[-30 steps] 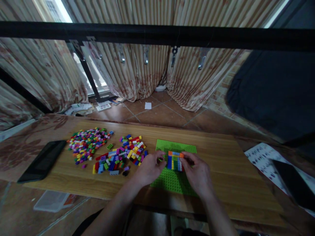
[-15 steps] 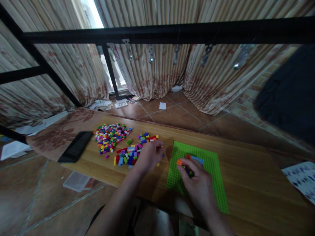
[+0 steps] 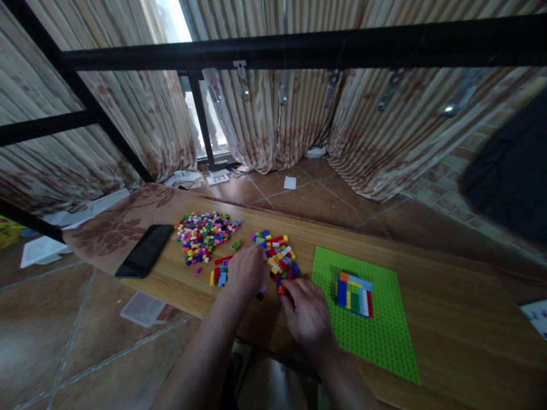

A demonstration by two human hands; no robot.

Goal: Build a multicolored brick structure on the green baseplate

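My left hand (image 3: 247, 271) rests over the nearer pile of larger coloured bricks (image 3: 277, 256), fingers curled down into it; what they touch is hidden. My right hand (image 3: 306, 310) lies just right of it at the pile's near edge, fingers bent toward an orange brick (image 3: 281, 289). A green baseplate (image 3: 384, 330) sits to the right on the wooden table (image 3: 448, 319). On it stands a small flat block of joined bricks (image 3: 354, 293) in blue, orange, white, red and green, untouched by either hand.
A second heap of tiny coloured bricks (image 3: 201, 234) lies farther left, and a black phone (image 3: 145, 258) beyond it near the table's left end. A black metal rail (image 3: 299, 48) crosses overhead. Curtains, tiled floor and a clear plastic box (image 3: 143, 309) are below and behind.
Both hands left the baseplate and the brick block and moved left to the loose brick pile. The view swung left with them.
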